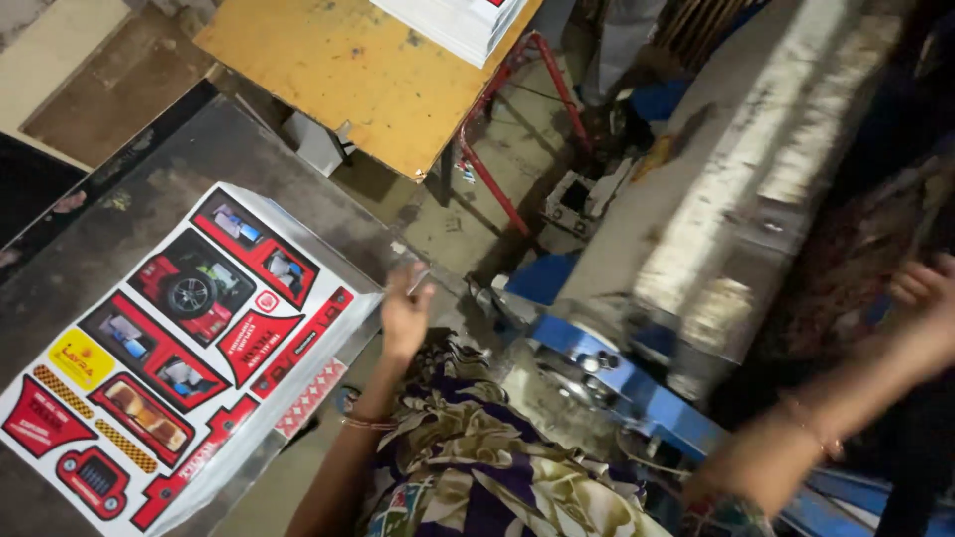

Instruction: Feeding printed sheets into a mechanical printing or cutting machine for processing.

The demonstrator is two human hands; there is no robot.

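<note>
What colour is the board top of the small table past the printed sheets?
Mustard yellow, scuffed and stained, on red metal legs; the wooden tabletop shows best in the head view.

A yellow-orange wooden board (pixel 368 75) on red metal legs (pixel 497 149) stands at the top of the view, with a stack of white printed sheets (pixel 463 22) resting on its far corner. A small grey box (pixel 318 144) sits on the floor just beneath the board's near edge, on the dusty concrete floor (pixel 468 219). To the right runs a long worn grey-white machine bed (pixel 736 169), with a blue metal frame (pixel 637 388) bolted at its lower end.
</note>
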